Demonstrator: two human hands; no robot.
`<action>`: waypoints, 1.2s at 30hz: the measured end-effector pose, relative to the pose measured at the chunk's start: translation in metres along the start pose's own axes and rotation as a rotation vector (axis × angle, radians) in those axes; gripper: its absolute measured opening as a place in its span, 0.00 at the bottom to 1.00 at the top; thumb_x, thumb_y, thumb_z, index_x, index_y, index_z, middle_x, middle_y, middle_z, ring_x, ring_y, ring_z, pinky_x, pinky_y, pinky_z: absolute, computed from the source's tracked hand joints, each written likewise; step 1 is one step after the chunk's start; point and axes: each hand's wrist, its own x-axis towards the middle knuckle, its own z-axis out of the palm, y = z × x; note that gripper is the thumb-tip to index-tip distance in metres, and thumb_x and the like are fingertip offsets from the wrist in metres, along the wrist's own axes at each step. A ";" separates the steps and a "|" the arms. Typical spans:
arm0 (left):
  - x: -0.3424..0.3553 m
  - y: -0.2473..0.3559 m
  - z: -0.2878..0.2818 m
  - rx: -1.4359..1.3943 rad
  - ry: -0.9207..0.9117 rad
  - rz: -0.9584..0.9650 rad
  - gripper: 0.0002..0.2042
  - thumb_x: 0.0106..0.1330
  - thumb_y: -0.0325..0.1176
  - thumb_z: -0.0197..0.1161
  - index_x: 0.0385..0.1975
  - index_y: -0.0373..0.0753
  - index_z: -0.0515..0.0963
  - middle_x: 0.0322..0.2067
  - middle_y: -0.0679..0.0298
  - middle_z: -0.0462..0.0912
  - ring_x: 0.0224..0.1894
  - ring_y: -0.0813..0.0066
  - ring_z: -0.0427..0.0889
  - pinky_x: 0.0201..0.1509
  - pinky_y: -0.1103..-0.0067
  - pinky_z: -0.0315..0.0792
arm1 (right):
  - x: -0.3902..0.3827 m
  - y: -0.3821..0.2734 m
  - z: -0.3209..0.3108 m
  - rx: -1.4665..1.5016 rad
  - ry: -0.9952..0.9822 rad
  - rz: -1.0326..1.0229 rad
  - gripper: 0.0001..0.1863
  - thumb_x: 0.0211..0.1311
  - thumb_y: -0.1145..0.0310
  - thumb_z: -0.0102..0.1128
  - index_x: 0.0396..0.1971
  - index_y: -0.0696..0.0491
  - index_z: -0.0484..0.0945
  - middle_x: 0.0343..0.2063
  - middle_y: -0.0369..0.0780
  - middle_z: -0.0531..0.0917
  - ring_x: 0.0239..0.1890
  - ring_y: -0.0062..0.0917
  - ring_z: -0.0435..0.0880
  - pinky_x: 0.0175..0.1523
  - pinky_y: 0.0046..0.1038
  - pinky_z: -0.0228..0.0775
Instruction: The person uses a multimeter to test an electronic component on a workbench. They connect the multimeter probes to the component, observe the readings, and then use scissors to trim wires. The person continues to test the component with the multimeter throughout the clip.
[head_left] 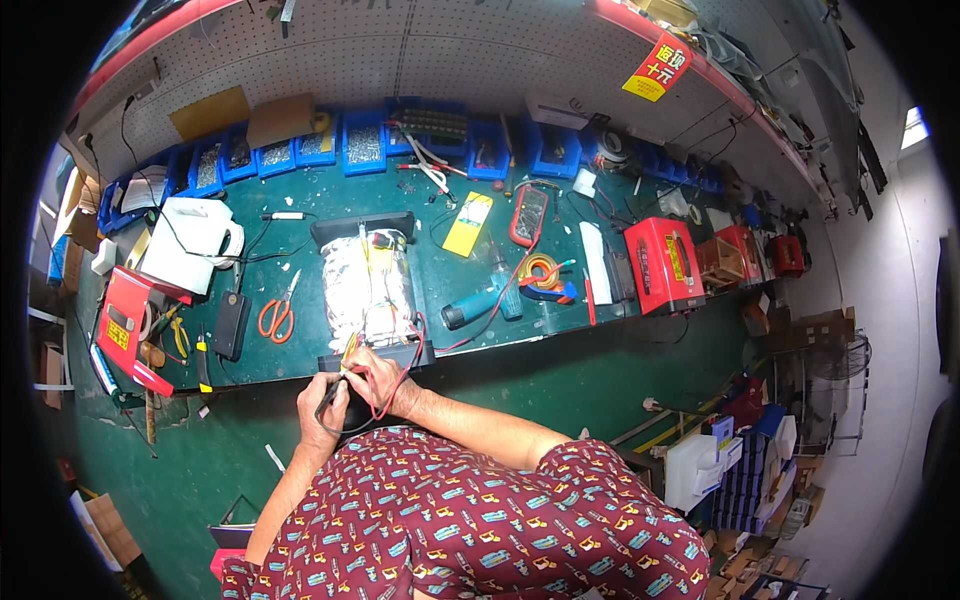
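Note:
A foil-wrapped assembly (365, 285) with dark end bars lies at the front edge of the green bench, with wires on its top. At its near end my left hand (325, 405) is closed on a black lead (326, 398). My right hand (385, 378) is beside it, pinched on thin wires, with a red lead (400, 390) looping around it. Yellow wire ends (349, 348) show just above my fingers; their tips and exactly what is pinched are too small to make out.
Orange-handled scissors (276, 315), pliers (181, 340) and a teal tool (475, 305) lie along the bench (420, 180). A multimeter (527, 215) sits behind, red cases (665, 265) stand at both sides, and blue parts bins (363, 140) line the back.

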 end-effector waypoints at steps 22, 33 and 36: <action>-0.001 -0.005 0.002 0.027 0.042 0.067 0.06 0.66 0.25 0.67 0.38 0.30 0.79 0.24 0.56 0.81 0.24 0.72 0.80 0.31 0.75 0.74 | -0.002 0.004 0.001 0.010 -0.009 -0.051 0.13 0.67 0.75 0.62 0.46 0.55 0.69 0.35 0.49 0.78 0.37 0.52 0.85 0.38 0.43 0.79; 0.000 -0.003 0.005 0.014 0.049 0.067 0.06 0.66 0.25 0.67 0.38 0.30 0.79 0.24 0.56 0.81 0.25 0.73 0.79 0.32 0.76 0.74 | -0.002 0.002 -0.003 0.031 0.008 0.006 0.15 0.65 0.75 0.65 0.48 0.56 0.70 0.38 0.48 0.79 0.39 0.48 0.86 0.40 0.40 0.81; 0.001 -0.001 0.004 0.003 0.048 0.037 0.05 0.66 0.24 0.66 0.37 0.31 0.79 0.24 0.57 0.81 0.25 0.73 0.79 0.32 0.75 0.74 | -0.002 0.002 -0.002 0.009 0.014 0.002 0.14 0.66 0.75 0.64 0.46 0.56 0.69 0.36 0.48 0.79 0.38 0.47 0.86 0.39 0.39 0.80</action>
